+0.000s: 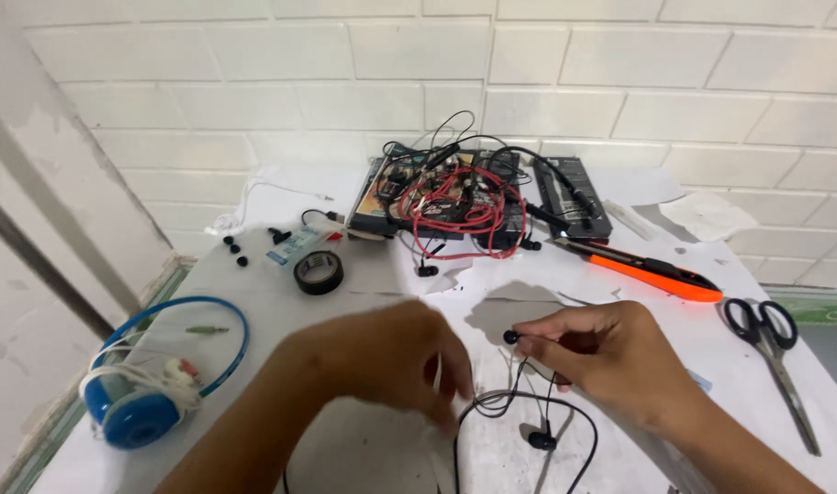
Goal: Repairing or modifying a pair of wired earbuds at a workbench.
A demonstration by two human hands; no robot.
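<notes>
A white table (363,439) stands against the brick wall. On it lie blue headphones (139,393) at the left, a roll of black tape (318,272), small black ear tips (235,249), a heap of red and black wires (459,197) on boxes, an orange utility knife (652,270), black scissors (775,352) and a black earphone cable (528,425).

A wall of white-painted brick (620,82) fills the top of the frame, its mortar lines running wide and even. Down the left edge slants a pale, scuffed plaster surface with a grey strip (34,247) crossing it. A white-covered table (272,302) spreads across the middle and bottom. At the far right, a sliver of green-patterned floor border (826,306) shows. The light is soft and flat.
</notes>
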